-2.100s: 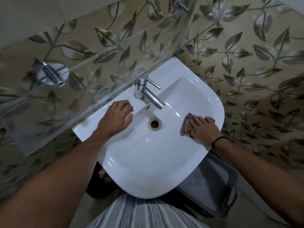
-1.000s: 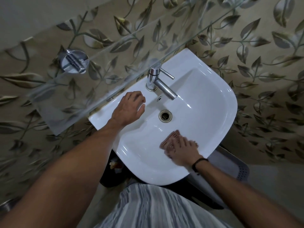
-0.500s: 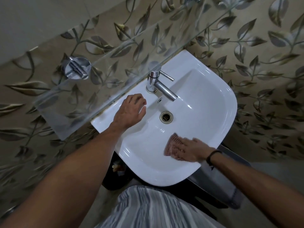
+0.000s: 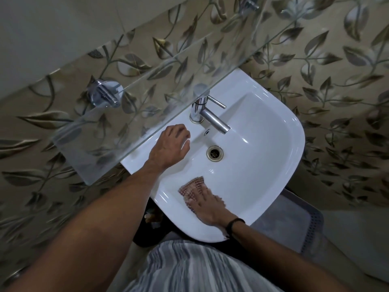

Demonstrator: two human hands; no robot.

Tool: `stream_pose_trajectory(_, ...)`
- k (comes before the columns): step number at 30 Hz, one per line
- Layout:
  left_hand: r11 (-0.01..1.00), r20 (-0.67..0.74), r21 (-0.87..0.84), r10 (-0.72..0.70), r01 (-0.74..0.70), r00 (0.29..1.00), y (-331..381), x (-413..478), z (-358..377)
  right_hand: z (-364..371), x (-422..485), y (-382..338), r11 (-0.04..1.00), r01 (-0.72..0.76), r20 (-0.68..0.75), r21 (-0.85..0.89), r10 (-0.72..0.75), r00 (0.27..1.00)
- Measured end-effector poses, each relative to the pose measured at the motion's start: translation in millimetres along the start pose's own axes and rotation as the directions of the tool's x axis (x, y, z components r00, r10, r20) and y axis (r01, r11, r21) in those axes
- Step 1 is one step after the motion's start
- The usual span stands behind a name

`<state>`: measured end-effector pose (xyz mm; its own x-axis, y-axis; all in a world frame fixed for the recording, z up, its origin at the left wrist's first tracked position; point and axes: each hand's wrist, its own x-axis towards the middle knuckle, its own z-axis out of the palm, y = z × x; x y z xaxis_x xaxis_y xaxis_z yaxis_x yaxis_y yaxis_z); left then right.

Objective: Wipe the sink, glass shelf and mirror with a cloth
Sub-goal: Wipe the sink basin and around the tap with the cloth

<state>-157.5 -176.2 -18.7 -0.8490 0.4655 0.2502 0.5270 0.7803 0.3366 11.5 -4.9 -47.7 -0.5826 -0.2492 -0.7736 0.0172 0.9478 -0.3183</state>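
While the left hand [image 4: 170, 146] rests loosely curled on the sink [image 4: 273, 144] rim left of the drain [image 4: 214, 153], the right hand [image 4: 207, 207], fingers straight, presses the checked cloth [image 4: 192, 187] into the basin below the drain.

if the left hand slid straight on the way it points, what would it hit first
Most likely the tap base: the left hand rests on the sink ledge pointing roughly at it, though depth is unclear.
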Motion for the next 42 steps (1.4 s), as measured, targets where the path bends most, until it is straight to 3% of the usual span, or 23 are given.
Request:
stream_pose_trajectory(6, 1.000, 0.019, 0.006, 0.003, -0.003, 1.000, 0.8, 0.4, -2.5, -28.6, -37.7, -17.2, 0.877, 0.164, -0.021, 0.451, -0.173, 0.985)
stream_pose_trajectory(8, 1.000, 0.020, 0.004, 0.001, -0.001, 1.000, 1.2, 0.3, -2.8, -31.1, -48.1, 9.6, 0.898, 0.148, 0.005, 0.414, -0.165, 0.986)
stream_pose_trajectory(11, 1.000, 0.021, 0.005, 0.000, -0.001, 1.000, 1.1, 0.4, -3.0, -42.1, -49.7, 43.2, 0.992, 0.129, -0.102, 0.008, -0.127, 0.987)
stream_pose_trajectory(13, 1.000, 0.024, 0.009, -0.002, 0.002, 1.000, 0.4, 0.1, -1.7, -51.8, -46.1, 56.3, 0.990, 0.046, -0.221, -0.136, -0.076, 0.972)
stream_pose_trajectory(14, 1.000, 0.023, 0.013, -0.001, 0.001, 1.000, 0.1, 0.5, -1.3, -55.5, -41.7, 64.2, 0.995, 0.000, -0.281, -0.104, -0.030, 0.959)
stream_pose_trajectory(16, 1.000, 0.016, 0.017, 0.005, -0.006, 1.000, 0.0, 0.7, -0.7, -66.9, -38.6, 76.9, 0.982, -0.043, -0.349, 0.185, 0.106, 0.931)
stream_pose_trajectory(18, 1.000, -0.002, 0.018, 0.024, -0.024, 1.000, 0.3, 1.3, -0.9, -86.5, -43.3, 84.6, 0.842, 0.004, -0.375, 0.539, 0.236, 0.897)
stream_pose_trajectory(19, 0.999, -0.008, 0.019, 0.029, -0.029, 1.000, 0.3, 1.8, -1.5, -96.2, -49.4, 84.9, 0.707, 0.056, -0.361, 0.705, 0.289, 0.887)
stream_pose_trajectory(21, 0.999, -0.017, 0.019, 0.028, -0.028, 0.999, 0.3, 1.4, -1.6, -109.3, -60.8, 83.4, 0.241, 0.191, -0.263, 0.951, 0.317, 0.911)
stream_pose_trajectory(23, 0.999, -0.029, 0.027, 0.035, -0.034, 0.999, -0.6, 1.2, -0.5, -117.3, -72.3, 80.4, -0.205, 0.229, -0.167, 0.952, 0.282, 0.945)
stream_pose_trajectory(25, 0.999, -0.035, 0.033, 0.042, -0.041, 0.999, -1.3, 1.2, 0.1, -117.3, -75.3, 82.8, -0.467, 0.225, -0.101, 0.855, 0.275, 0.956)
stream_pose_trajectory(27, 0.998, -0.034, 0.034, 0.045, -0.043, 0.998, -1.9, 1.5, 0.8, -115.0, -76.5, 86.0, -0.647, 0.231, -0.087, 0.726, 0.247, 0.965)
stream_pose_trajectory(29, 0.999, -0.032, 0.037, 0.037, -0.036, 0.999, -2.9, 1.1, 2.5, -110.5, -76.7, 87.1, -0.717, 0.247, -0.121, 0.652, 0.223, 0.967)
stream_pose_trajectory(34, 0.997, -0.011, 0.072, 0.023, -0.022, 1.000, -1.8, 1.2, 3.2, -103.9, -74.3, 93.8, -0.757, 0.334, -0.197, 0.561, 0.270, 0.943)
stream_pose_trajectory(42, 0.999, 0.049, 0.030, -0.021, 0.020, 0.999, -1.6, -1.6, 3.4, -101.5, -71.3, 92.7, -0.671, 0.363, -0.192, 0.647, 0.317, 0.929)
